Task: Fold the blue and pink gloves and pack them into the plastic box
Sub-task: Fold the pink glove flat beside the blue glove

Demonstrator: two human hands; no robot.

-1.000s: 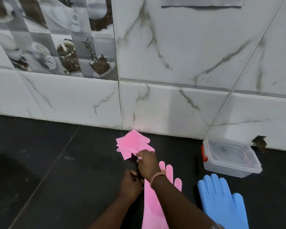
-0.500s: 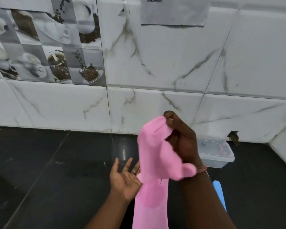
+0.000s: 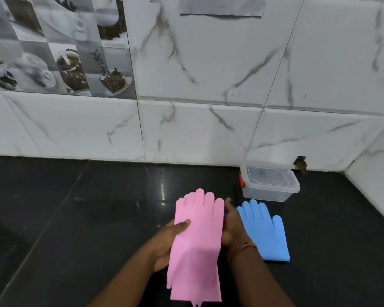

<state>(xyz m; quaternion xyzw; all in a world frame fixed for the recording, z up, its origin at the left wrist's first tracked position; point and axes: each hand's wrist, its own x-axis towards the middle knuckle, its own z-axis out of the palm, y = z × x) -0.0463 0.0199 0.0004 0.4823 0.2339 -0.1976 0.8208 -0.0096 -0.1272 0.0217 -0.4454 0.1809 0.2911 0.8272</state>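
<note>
Lowered since half a second ago, the pink gloves (image 3: 197, 240) are now lying stacked and flat, fingers toward the wall, left hand (image 3: 167, 242) gripping their left edge, right hand (image 3: 232, 227) pressing flat against their right edge. Blue gloves (image 3: 263, 231) are lying just right; plastic box (image 3: 269, 183) is sitting lidded beyond, contents unclear, against the tiled wall (image 3: 208, 129). Dark counter (image 3: 75, 207) is lying bare leftward.

Left hand (image 3: 167, 243): at 7 o'clock, thumb on top of the pink gloves (image 3: 196, 242), fingers hidden beneath.
Right hand (image 3: 232, 224): at 5 o'clock, palm against gloves' right edge, fingers pointing to 12 o'clock.
Forearms: both bare, converging upward.
</note>
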